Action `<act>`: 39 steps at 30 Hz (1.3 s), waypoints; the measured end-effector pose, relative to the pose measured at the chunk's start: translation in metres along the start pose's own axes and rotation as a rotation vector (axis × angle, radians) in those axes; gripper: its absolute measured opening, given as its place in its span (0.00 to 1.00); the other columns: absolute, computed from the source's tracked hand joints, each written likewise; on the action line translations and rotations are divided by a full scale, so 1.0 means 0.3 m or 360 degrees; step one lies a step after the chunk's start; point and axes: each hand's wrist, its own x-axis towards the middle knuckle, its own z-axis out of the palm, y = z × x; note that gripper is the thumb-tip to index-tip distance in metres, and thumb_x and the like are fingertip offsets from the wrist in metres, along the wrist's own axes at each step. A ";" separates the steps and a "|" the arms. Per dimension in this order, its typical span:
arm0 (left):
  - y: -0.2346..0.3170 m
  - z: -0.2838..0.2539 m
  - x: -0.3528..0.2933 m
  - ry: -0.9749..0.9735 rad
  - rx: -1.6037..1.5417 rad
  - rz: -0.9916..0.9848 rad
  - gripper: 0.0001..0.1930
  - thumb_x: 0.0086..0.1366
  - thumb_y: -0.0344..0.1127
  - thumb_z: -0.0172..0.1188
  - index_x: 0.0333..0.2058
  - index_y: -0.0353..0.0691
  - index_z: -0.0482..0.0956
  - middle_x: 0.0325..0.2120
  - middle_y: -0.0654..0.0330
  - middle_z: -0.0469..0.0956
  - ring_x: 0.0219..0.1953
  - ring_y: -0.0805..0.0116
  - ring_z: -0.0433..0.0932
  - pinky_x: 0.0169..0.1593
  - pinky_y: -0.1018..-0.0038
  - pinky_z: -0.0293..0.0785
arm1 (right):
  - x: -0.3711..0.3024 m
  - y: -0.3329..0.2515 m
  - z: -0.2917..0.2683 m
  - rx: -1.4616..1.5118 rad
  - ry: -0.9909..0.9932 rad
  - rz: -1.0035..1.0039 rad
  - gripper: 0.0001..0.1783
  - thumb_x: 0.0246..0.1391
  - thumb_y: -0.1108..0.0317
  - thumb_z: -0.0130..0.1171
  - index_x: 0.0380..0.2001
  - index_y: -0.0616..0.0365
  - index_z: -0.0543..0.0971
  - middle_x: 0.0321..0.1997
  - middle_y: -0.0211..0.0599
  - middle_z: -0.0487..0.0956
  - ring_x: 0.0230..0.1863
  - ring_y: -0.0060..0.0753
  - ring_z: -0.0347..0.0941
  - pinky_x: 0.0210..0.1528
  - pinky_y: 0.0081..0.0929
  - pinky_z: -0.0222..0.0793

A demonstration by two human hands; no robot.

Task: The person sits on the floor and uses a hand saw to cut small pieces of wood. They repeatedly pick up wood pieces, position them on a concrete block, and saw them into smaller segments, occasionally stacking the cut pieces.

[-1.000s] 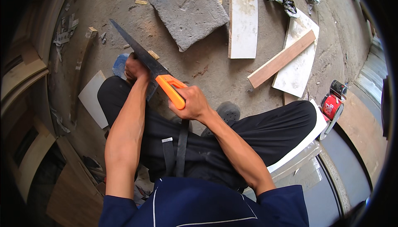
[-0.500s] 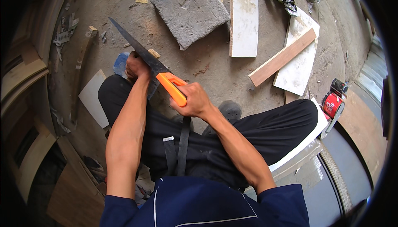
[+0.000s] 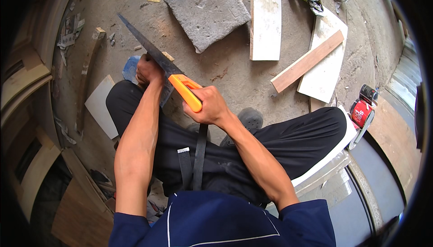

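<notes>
My right hand (image 3: 209, 106) is wrapped round the orange handle (image 3: 186, 91) of a handsaw. Its dark, tapering blade (image 3: 146, 43) points up and to the left, away from me. Close against the blade's near side, my left hand (image 3: 149, 71) is closed in a fist by my left knee. What that fist grips is hidden under the fingers and blade. Some blue material (image 3: 131, 68) shows beside and below the fist. A small wood offcut (image 3: 168, 56) appears just past the blade.
A rough grey concrete slab (image 3: 207, 12) lies ahead. To its right are a white-faced board (image 3: 266, 24) and a wood strip (image 3: 309, 61) across another white board (image 3: 327, 75). A red-and-black power tool (image 3: 362, 112) stands by my right knee. Wooden frames (image 3: 25, 87) line the left.
The saw and my right hand have shifted slightly forward and left. My left fist stays in nearly the same place. The surroundings look unchanged.
</notes>
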 end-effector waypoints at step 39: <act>-0.075 0.046 0.046 0.0052 -0.0135 0.0031 0.25 0.61 0.56 0.51 0.23 0.39 0.82 0.21 0.46 0.78 0.25 0.46 0.78 0.31 0.56 0.67 | -0.045 -0.013 -0.058 -0.0093 -0.0198 0.0060 0.05 0.41 0.71 0.59 0.19 0.61 0.75 0.16 0.43 0.73 0.17 0.48 0.71 0.23 0.35 0.67</act>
